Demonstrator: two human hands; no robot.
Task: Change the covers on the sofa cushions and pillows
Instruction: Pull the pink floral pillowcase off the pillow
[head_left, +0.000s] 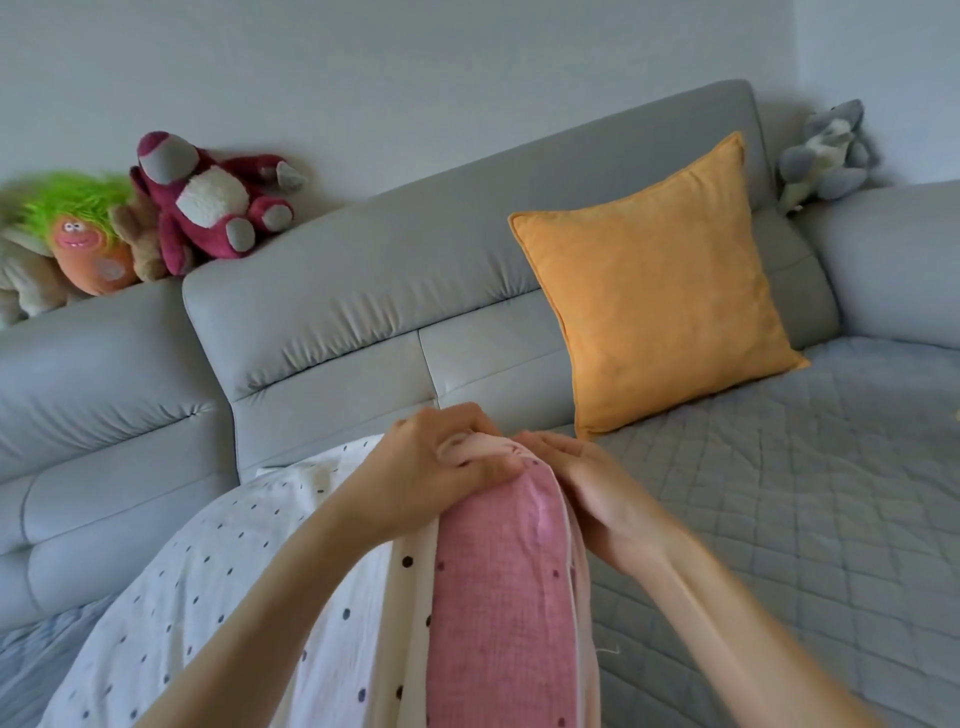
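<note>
A pink pillow (498, 597) stands on edge in front of me, partly inside a white cover with dark dots (218, 582). My left hand (431, 478) grips a bunched fold of the cover at the pillow's top corner. My right hand (597, 493) lies against the right side of the pillow with fingers straight, pressing the cover's edge there. An orange cushion (654, 280) leans upright against the grey sofa back (363, 270), behind my right hand.
Plush toys sit on top of the sofa back: a dark red bear (208, 197), a green-haired doll (88, 234) at the left, a grey toy (826, 150) at the right corner. A quilted grey-blue throw (779, 493) covers the seat.
</note>
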